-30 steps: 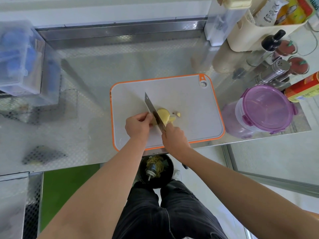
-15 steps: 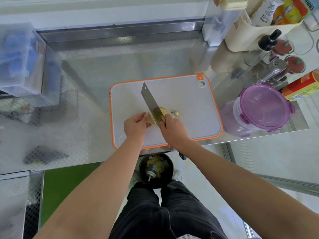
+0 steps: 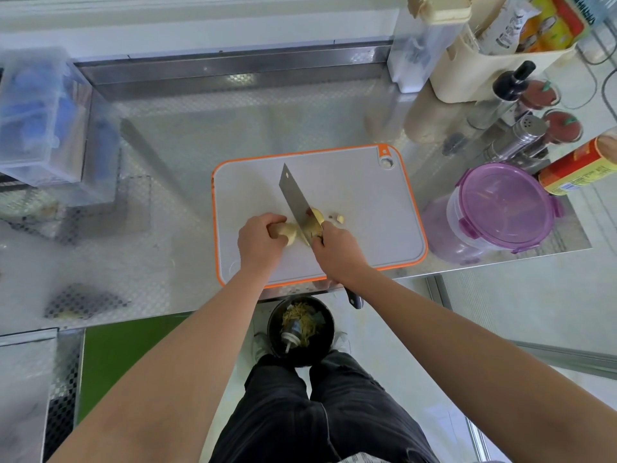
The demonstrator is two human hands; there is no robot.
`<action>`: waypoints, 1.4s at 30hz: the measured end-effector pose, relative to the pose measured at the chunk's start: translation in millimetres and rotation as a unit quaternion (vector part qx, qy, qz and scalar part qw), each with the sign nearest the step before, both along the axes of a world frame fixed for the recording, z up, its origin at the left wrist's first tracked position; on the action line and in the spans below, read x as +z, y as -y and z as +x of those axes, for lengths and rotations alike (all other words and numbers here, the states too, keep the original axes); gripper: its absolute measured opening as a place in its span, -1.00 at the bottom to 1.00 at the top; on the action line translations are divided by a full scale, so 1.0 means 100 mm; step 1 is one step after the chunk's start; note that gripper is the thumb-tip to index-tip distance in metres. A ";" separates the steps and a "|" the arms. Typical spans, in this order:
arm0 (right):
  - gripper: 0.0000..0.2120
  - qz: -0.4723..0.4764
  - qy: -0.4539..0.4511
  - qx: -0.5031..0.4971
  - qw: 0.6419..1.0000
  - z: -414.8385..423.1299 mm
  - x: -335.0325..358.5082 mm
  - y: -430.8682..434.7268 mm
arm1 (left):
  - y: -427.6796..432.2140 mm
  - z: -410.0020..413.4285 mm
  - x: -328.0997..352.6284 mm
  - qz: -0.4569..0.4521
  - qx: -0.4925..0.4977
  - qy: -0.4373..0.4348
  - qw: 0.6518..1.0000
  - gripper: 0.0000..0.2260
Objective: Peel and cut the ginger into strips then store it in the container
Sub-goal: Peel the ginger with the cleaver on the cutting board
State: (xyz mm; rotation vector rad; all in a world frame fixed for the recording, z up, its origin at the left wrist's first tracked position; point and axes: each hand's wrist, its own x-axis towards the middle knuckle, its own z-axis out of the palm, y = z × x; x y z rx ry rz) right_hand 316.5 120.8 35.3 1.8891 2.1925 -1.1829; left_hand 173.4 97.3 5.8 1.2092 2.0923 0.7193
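Ginger lies crosswise under the cleaver; left hand grips its end left of the cleaver; right hand grips the cleaver's handle.

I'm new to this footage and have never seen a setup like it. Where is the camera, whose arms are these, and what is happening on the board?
There is no machine: a person wears a wide-angle camera on the head, looking forward and down, so the arms reaching in from below are their own. The left hand grips a piece of ginger on the orange-rimmed cutting board. The right hand holds a cleaver, its blade at the ginger. A few small cut bits lie beside it. To the right, on the steel counter, stands a container with its purple lid on. Below the counter edge, a dark bin sits on the floor.
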 end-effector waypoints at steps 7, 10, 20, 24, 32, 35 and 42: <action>-0.88 -0.058 -0.024 0.016 0.998 0.01 0.00 0.10 | -0.01 0.00 -0.05 0.065 -0.039 -0.100 0.992 -0.73; -0.84 -0.053 -0.015 0.026 0.998 0.02 -0.01 0.12 | -0.01 0.00 -0.14 0.048 0.008 -0.105 0.993 -0.74; -0.86 -0.034 -0.013 0.039 0.999 0.05 0.02 0.16 | 0.02 0.03 -0.14 -0.009 0.055 -0.034 0.998 -0.74; -0.89 -0.030 -0.012 0.046 0.998 0.06 0.02 0.17 | 0.00 0.04 -0.13 -0.018 0.038 -0.050 0.998 -0.67; -0.89 -0.023 -0.014 0.034 0.999 0.06 0.02 0.16 | 0.05 0.07 -0.09 -0.021 0.050 -0.058 0.997 -0.66; -0.88 -0.018 -0.016 0.032 0.999 0.05 0.02 0.16 | 0.07 0.09 -0.06 -0.016 0.076 -0.060 0.995 -0.66; -0.87 0.001 -0.011 0.039 0.999 0.03 0.09 0.15 | 0.10 0.08 -0.05 -0.003 0.082 -0.054 0.995 -0.71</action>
